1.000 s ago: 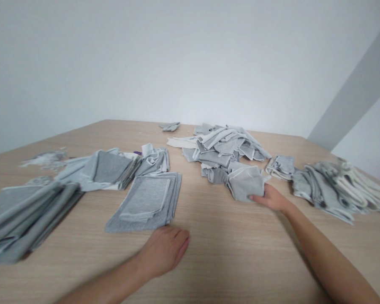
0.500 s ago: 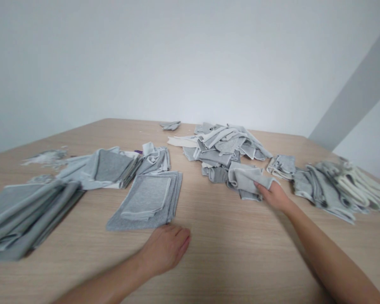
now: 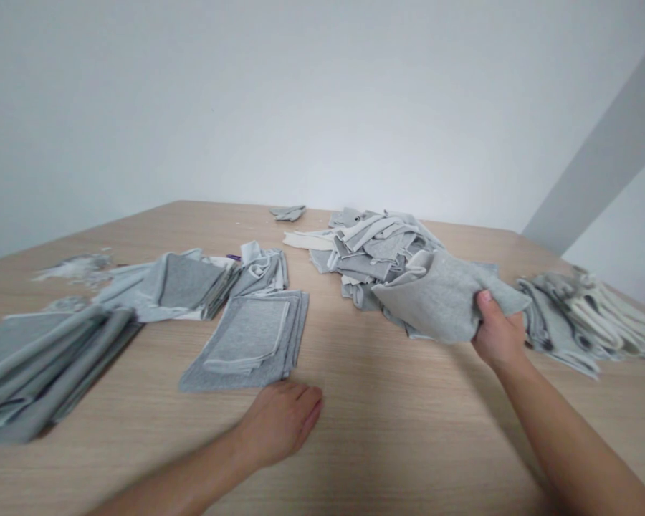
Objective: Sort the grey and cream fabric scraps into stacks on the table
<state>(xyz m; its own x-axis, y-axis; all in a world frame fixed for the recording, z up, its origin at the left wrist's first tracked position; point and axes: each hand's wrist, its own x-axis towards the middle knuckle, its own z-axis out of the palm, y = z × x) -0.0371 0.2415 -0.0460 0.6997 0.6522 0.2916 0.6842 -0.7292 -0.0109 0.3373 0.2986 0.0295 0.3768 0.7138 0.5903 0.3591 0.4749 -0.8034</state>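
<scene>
My right hand (image 3: pixel 499 333) grips a light grey fabric piece (image 3: pixel 441 294) by its right end, thumb on top. The cloth is lifted and spread out to the left, in front of a loose heap of grey and white fabric scraps (image 3: pixel 376 244). My left hand (image 3: pixel 282 423) rests on the table with its fingers curled in, and nothing shows in it. Just beyond its knuckles lies a neat stack of grey fabric pieces (image 3: pixel 250 333), smaller ones on top of larger.
On the wooden table (image 3: pixel 365 430), folded grey cloths (image 3: pixel 59 365) lie at left, more fabric (image 3: pixel 188 283) behind them. White lint (image 3: pixel 78 266) is at far left. A separate pile of cloths (image 3: pixel 575 315) sits at right. One small scrap (image 3: pixel 289 213) lies near the wall.
My right hand has raised the light grey fabric piece off the heap and drawn it to the right, so it spreads wider. My left hand has stayed in place.
</scene>
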